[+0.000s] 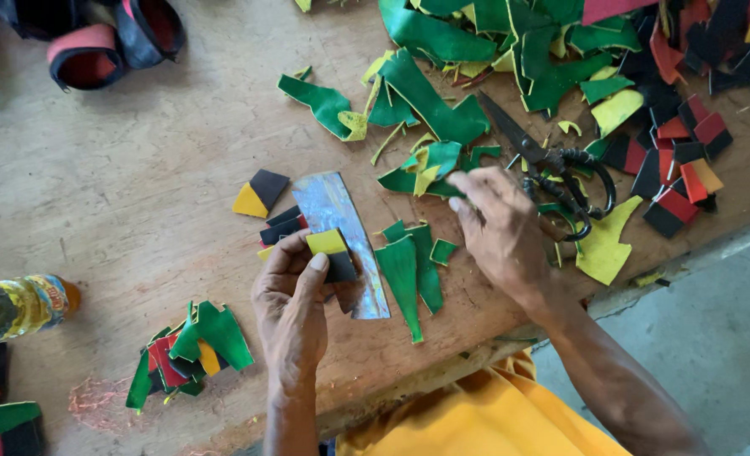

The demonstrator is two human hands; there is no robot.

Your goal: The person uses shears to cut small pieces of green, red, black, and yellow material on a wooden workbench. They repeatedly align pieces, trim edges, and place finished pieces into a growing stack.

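My left hand [295,295] pinches a small yellow-and-black foam piece [333,253] between thumb and fingers, over the lower end of a shiny metal strip [341,232] lying on the wooden table [138,186]. My right hand [501,232] reaches right toward black-handled scissors [552,165], fingertips touching or nearly touching the handles; whether it grips them is unclear. Long green foam offcuts [408,279] lie between the two hands.
A heap of green, yellow, red and black foam scraps [560,51] covers the far right. A small stack of cut pieces [189,350] sits at lower left, a bottle [20,304] at the left edge, sandals [96,42] top left. The table edge runs diagonally past my right forearm.
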